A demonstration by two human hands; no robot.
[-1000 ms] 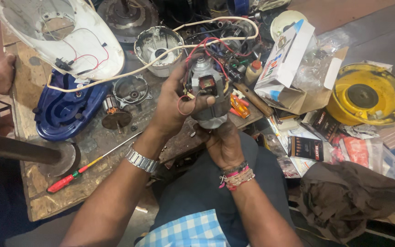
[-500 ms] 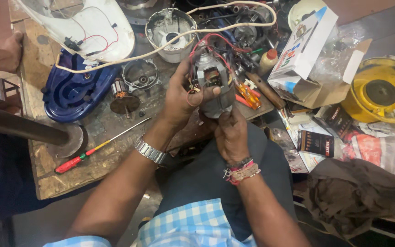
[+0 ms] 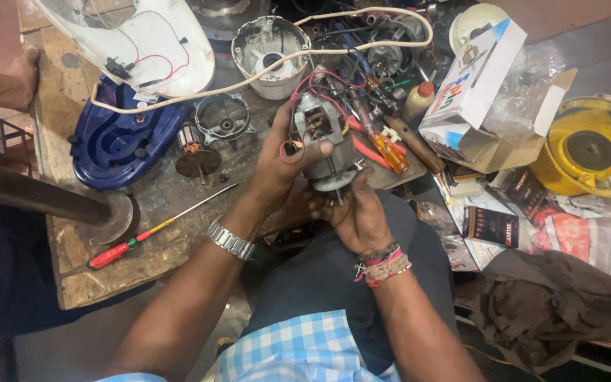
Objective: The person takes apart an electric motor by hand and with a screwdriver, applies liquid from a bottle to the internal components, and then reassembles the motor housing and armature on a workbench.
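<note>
Gripping a grey electric motor [image 3: 323, 145] with red wires, both hands hold it just above the near edge of the counter [image 3: 150, 247]: left hand [image 3: 281, 166] wraps its side, thumb across the front, right hand [image 3: 351, 212] cups it from below. Near it lie an orange-handled screwdriver [image 3: 383, 145], a small armature [image 3: 196, 155], a blue housing [image 3: 111, 141] and a red-handled screwdriver [image 3: 157, 228].

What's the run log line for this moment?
left hand: grips electric motor | right hand: supports motor underneath | screwdriver: on workbench
</note>
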